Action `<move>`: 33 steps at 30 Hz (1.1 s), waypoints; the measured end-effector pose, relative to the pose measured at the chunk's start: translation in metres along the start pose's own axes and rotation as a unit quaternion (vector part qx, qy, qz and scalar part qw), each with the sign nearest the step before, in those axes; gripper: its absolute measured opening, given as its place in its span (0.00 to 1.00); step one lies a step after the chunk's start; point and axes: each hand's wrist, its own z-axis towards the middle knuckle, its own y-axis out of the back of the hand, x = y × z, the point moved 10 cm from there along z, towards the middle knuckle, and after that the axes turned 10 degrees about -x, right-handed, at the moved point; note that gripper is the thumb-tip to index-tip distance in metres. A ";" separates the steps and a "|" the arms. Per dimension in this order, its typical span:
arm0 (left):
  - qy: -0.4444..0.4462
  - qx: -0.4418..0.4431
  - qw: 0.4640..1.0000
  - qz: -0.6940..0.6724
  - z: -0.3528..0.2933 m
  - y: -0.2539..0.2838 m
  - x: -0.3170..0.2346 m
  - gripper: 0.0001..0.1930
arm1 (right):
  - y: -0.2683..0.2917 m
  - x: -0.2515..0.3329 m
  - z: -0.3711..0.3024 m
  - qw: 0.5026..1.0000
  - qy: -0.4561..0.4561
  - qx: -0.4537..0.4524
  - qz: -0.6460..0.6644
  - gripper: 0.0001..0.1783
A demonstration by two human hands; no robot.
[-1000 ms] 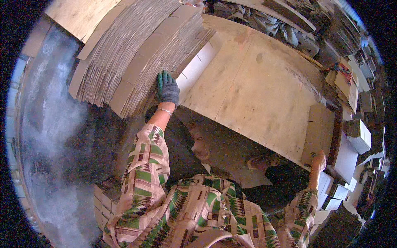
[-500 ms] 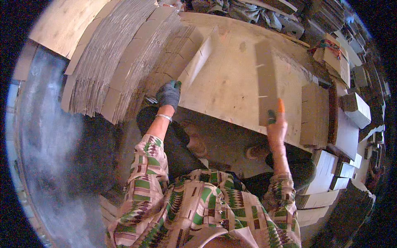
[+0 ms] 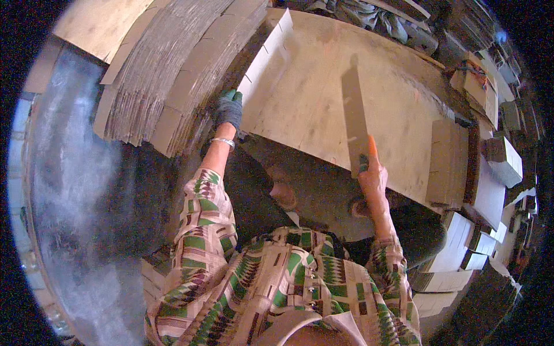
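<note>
Right hand (image 3: 374, 180) pinches the near end of the brown strip (image 3: 354, 112) between thumb and fingers, the orange cover (image 3: 373, 147) of one finger lying along the strip's right side. From this grip the brown strip extends away from the body, its long axis running over the board (image 3: 323, 81) toward the far side, with the far end leaning slightly left; whether its lower edge touches the board cannot be established. Left hand (image 3: 229, 111), gloved, is at the near end of the pale strip (image 3: 264, 60), fingers close together; whether it grips that piece or merely presses on it cannot be determined. The pale strip stands at the right-hand side of the cardboard stacks (image 3: 158, 72), long axis also running away from the body but leaning right at its far end, so the two strips converge somewhat with distance. Bare board separates them, the brown strip lying to the right and well apart. The left hand is the nearer to the stacks; the right hand is the nearer to the brown pile (image 3: 446, 164) at the board's right side
</note>
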 end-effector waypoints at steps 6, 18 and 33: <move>-0.069 0.051 0.996 -0.002 -0.018 -0.013 -0.060 0.15 | 0.018 0.096 0.029 0.988 0.037 -0.007 0.147 0.53; -0.228 0.261 0.938 0.004 -0.227 -0.100 -0.150 0.16 | -0.021 0.060 -0.010 0.990 0.137 0.044 -0.001 0.49; -0.191 0.090 0.955 0.210 -0.091 -0.036 -0.107 0.54 | 0.009 0.073 0.017 0.996 0.087 -0.005 0.004 0.44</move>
